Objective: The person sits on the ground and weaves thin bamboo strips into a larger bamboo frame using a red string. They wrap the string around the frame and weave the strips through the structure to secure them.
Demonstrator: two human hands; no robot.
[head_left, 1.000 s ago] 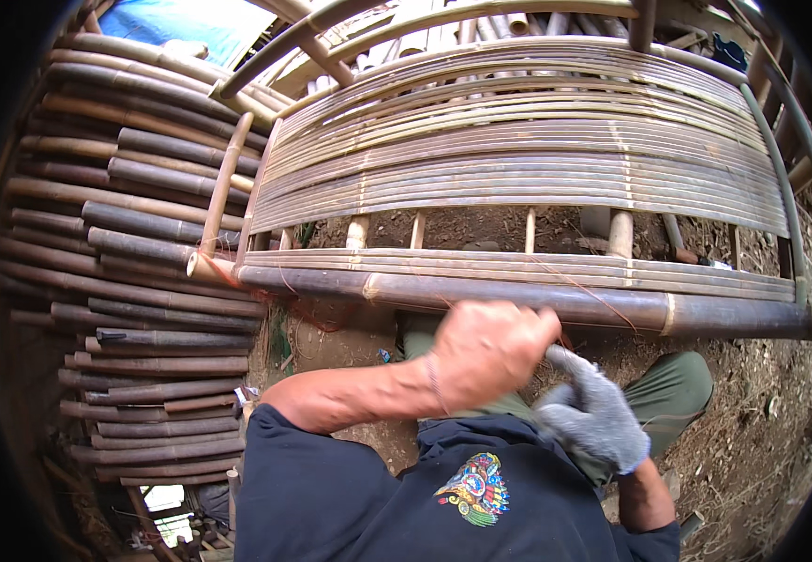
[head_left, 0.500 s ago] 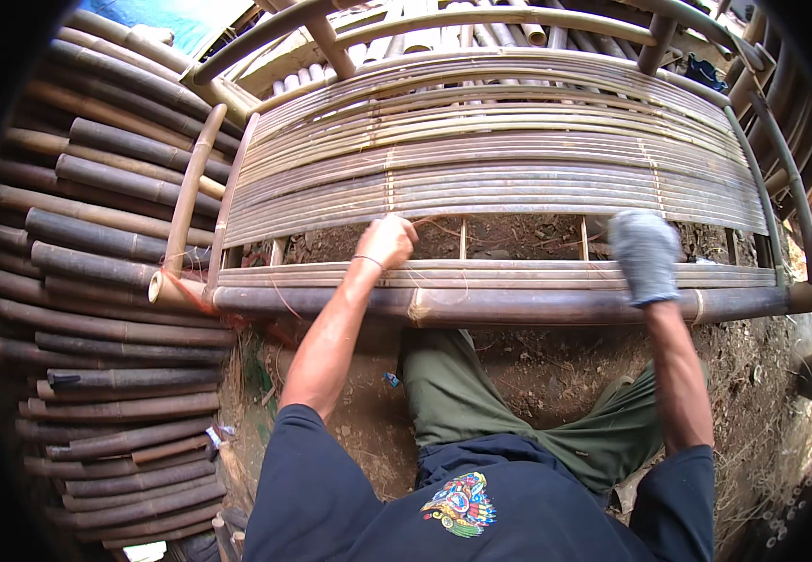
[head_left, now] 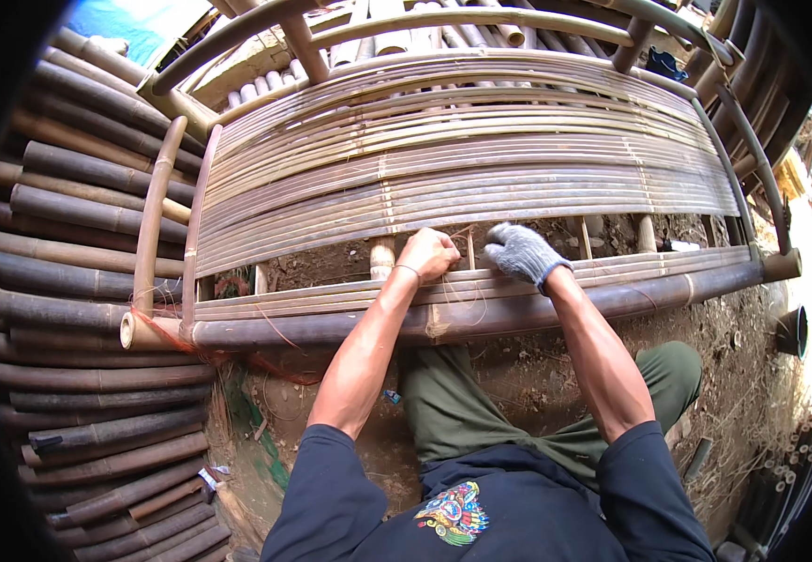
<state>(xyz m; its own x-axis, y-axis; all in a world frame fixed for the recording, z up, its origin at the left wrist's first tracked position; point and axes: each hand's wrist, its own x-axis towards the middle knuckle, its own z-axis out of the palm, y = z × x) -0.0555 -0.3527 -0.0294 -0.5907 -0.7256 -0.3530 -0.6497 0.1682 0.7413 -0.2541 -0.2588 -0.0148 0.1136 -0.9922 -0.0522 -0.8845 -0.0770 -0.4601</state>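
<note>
In front of me is a long bamboo bench (head_left: pixel 303 204) with a seat of narrow slats. My bare left hand (head_left: pixel 429 255) is over the gap between the slatted seat and the front slats (head_left: pixel 331 292), its fingers pinched on a thin reddish-brown strand (head_left: pixel 463 231). Close by on its right, my right hand (head_left: pixel 524 253) in a grey knit glove hovers above the same gap. Its fingers are curled together, and what lies between them is hidden. Loose strands hang over the front slats below my hands. A thick dark bamboo pole (head_left: pixel 556 304) forms the front edge.
Dark bamboo poles (head_left: pixel 96 375) lie stacked along the left. A bamboo armrest (head_left: pixel 156 220) rises at the bench's left end, and a back rail (head_left: pixel 471 16) runs along the far side. Red netting (head_left: pixel 265 363) and bare soil (head_left: pixel 518 370) show below the front pole.
My right hand has swung left from the bench's right part to beside my left hand. The left hand has moved slightly right, and the view has shifted.
</note>
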